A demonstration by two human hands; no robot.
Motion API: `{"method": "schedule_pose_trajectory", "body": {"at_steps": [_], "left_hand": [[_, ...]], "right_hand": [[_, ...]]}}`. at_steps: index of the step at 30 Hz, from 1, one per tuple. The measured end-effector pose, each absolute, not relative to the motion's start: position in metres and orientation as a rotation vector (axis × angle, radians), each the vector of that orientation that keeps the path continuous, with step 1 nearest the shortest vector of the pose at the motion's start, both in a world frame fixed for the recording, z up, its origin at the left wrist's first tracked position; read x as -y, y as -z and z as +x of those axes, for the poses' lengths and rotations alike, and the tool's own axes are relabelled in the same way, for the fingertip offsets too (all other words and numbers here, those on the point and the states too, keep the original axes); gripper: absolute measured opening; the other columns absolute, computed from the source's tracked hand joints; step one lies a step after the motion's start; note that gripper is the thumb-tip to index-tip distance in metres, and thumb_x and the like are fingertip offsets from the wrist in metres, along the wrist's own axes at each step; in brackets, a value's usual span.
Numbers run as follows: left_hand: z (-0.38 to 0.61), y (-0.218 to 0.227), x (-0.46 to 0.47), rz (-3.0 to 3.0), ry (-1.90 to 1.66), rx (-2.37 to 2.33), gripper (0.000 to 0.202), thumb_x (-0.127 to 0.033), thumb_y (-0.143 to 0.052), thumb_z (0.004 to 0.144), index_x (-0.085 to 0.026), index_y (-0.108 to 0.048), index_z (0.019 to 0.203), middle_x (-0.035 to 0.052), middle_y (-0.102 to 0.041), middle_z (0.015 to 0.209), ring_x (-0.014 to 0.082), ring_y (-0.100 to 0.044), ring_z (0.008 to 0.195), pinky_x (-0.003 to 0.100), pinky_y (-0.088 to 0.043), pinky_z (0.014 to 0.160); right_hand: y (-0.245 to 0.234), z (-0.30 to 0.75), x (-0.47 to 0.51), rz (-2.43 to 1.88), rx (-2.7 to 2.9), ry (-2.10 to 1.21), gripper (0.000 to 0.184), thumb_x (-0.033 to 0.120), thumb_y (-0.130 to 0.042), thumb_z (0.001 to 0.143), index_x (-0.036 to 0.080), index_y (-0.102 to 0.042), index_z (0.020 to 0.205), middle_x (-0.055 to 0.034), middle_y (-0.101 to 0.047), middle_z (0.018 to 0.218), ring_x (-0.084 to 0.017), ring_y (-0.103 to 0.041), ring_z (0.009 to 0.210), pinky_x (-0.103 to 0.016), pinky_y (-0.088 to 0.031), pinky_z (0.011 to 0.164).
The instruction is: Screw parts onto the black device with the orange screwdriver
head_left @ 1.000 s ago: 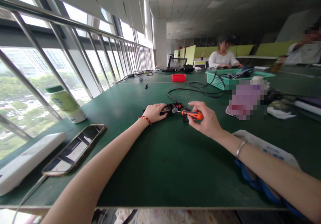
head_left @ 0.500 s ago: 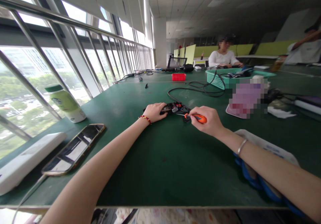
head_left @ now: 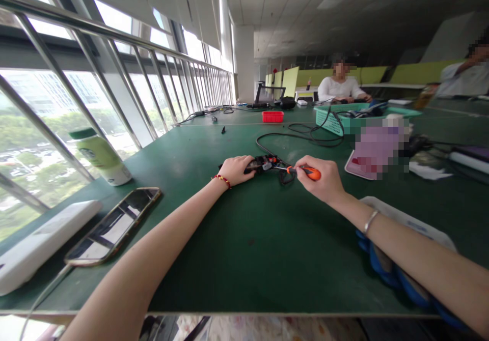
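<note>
My left hand (head_left: 237, 170) is closed around a small black device (head_left: 263, 164) with red and grey parts, lying on the green table. Its kind is not clear at this size. Between the fingers of my right hand (head_left: 323, 178) is an orange-and-black screwdriver (head_left: 310, 172). The thin metal shaft points left and its tip is at the device's right end; I cannot tell whether it touches a screw. A black cable (head_left: 260, 138) runs from near the device toward the back, and a short dark loop lies just below the shaft.
At left are a green bottle (head_left: 101, 157), a phone (head_left: 114, 227) and a white power strip (head_left: 46, 239). Further back stand a red bin (head_left: 272, 117) and a turquoise basket (head_left: 329, 122). A pink phone (head_left: 372, 152) is at right; a blue-and-white item (head_left: 412, 224) lies under my right forearm. People sit beyond.
My right hand has shifted slightly right and up with the screwdriver, whose tip now sits higher, against the device's end. The left hand and the device stay put.
</note>
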State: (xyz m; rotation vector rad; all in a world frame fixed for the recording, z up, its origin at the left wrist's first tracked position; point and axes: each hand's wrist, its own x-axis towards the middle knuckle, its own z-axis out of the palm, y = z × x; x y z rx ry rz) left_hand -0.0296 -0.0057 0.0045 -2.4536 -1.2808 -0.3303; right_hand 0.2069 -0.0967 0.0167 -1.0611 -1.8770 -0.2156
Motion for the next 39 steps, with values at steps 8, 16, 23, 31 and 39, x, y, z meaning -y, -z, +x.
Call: {"method": "schedule_pose_trajectory", "body": {"at_steps": [8, 16, 23, 31, 39], "left_hand": [[-0.0296, -0.0047, 0.0062, -2.448, 0.322, 1.295, 0.034, -0.045, -0.043, 0.081, -0.021, -0.051, 0.105, 0.0022, -0.065, 0.099, 0.0201, -0.062, 0.088, 0.027, -0.042, 0.063], [-0.0299, -0.0038, 0.0047, -2.45, 0.339, 1.295, 0.035, -0.044, -0.043, 0.081, -0.022, -0.051, 0.107, 0.0028, -0.065, 0.1, 0.0203, -0.061, 0.088, 0.027, -0.042, 0.064], [-0.0289, -0.005, 0.0065, -2.462, 0.324, 1.335, 0.036, -0.044, -0.044, 0.081, -0.022, -0.051, 0.108, 0.004, -0.064, 0.102, 0.0206, -0.061, 0.091, 0.027, -0.043, 0.067], [-0.0297, -0.0037, 0.0048, -2.461, 0.342, 1.304, 0.036, -0.044, -0.044, 0.081, -0.021, -0.052, 0.108, 0.0039, -0.064, 0.102, 0.0211, -0.061, 0.089, 0.028, -0.043, 0.065], [-0.0295, -0.0033, 0.0043, -2.449, 0.328, 1.325, 0.036, -0.046, -0.042, 0.082, -0.022, -0.052, 0.106, 0.0036, -0.064, 0.101, 0.0206, -0.061, 0.089, 0.027, -0.042, 0.065]], "right_hand": [[-0.0164, 0.2059, 0.0959, -1.096, 1.905, 0.208, 0.013, 0.026, -0.05, 0.077, 0.019, -0.059, 0.071, -0.0015, -0.063, 0.063, -0.014, -0.055, 0.053, -0.025, -0.04, 0.056], [-0.0158, 0.2054, 0.096, -1.119, 1.903, 0.203, 0.012, 0.026, -0.051, 0.076, 0.02, -0.06, 0.07, -0.0001, -0.062, 0.061, -0.014, -0.055, 0.052, -0.025, -0.039, 0.055], [-0.0167, 0.2052, 0.0967, -1.102, 1.877, 0.22, 0.012, 0.026, -0.05, 0.076, 0.021, -0.059, 0.069, -0.0005, -0.062, 0.061, -0.014, -0.054, 0.052, -0.025, -0.04, 0.055], [-0.0152, 0.2054, 0.0948, -1.139, 1.88, 0.178, 0.009, 0.026, -0.051, 0.076, 0.021, -0.058, 0.075, 0.001, -0.06, 0.061, -0.013, -0.054, 0.053, -0.024, -0.039, 0.054], [-0.0153, 0.2054, 0.0913, -1.055, 1.754, 0.137, 0.034, 0.021, -0.057, 0.069, 0.022, -0.049, 0.102, 0.0011, -0.059, 0.071, -0.016, -0.059, 0.064, -0.025, -0.045, 0.062]]}}
